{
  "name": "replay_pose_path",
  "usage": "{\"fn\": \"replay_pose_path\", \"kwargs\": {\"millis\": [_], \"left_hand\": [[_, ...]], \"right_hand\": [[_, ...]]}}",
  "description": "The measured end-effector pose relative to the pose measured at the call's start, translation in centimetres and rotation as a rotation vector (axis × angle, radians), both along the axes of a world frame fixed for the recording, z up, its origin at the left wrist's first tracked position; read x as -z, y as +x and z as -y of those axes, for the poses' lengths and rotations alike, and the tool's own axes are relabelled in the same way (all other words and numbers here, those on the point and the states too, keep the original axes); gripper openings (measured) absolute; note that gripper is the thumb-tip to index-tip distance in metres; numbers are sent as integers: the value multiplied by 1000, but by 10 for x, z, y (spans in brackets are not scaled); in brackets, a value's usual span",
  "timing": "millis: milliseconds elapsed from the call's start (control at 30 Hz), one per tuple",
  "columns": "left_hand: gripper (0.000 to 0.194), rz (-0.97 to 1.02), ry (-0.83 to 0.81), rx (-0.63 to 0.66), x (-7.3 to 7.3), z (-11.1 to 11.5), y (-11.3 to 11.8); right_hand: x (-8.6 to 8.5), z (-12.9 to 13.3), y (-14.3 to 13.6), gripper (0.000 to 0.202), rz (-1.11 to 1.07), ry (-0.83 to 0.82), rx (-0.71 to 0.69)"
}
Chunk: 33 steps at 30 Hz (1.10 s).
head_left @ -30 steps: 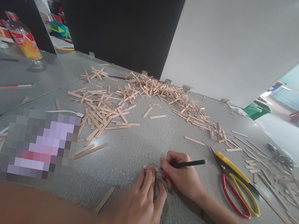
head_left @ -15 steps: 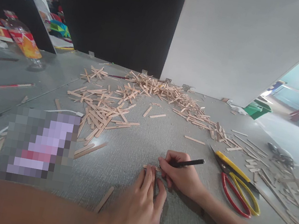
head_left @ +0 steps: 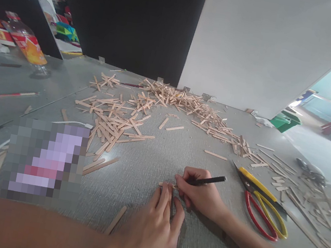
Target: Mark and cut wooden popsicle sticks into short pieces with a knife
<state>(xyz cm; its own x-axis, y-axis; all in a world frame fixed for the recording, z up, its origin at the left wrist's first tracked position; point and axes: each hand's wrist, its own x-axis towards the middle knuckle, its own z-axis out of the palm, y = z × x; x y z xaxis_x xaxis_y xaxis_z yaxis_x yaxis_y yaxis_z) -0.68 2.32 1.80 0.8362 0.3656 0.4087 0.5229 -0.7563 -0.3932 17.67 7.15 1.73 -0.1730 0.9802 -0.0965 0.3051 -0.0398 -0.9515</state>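
My left hand [head_left: 156, 224] lies low on the grey table, its fingertips pressed together on a small wooden craft stick [head_left: 161, 184]. Most of that stick is hidden under the fingers. Beside it, my right hand [head_left: 200, 193] is closed around a black pen [head_left: 212, 180], which slants up to the right. The pen's tip is hidden behind my right fingers, close to the stick's right end. Another craft stick [head_left: 115, 219] lies loose left of my left hand. To the right of my right hand rest pliers [head_left: 261, 205] with one red and one yellow handle.
Craft sticks [head_left: 110, 127] are heaped across the left and back of the table [head_left: 160, 153]. Cut strips [head_left: 327, 221] lie scattered at the right. A blurred-out patch [head_left: 46, 163] with a white cable is at left, a drink bottle [head_left: 27, 43] behind it. Upright panels [head_left: 246, 44] border the back.
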Motion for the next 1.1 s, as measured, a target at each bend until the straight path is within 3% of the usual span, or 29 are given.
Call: {"fn": "replay_pose_path", "kwargs": {"millis": [1100], "left_hand": [[49, -40, -31, 23, 1, -1, 0]], "right_hand": [[-1, 3, 0, 39, -8, -67, 30]]}}
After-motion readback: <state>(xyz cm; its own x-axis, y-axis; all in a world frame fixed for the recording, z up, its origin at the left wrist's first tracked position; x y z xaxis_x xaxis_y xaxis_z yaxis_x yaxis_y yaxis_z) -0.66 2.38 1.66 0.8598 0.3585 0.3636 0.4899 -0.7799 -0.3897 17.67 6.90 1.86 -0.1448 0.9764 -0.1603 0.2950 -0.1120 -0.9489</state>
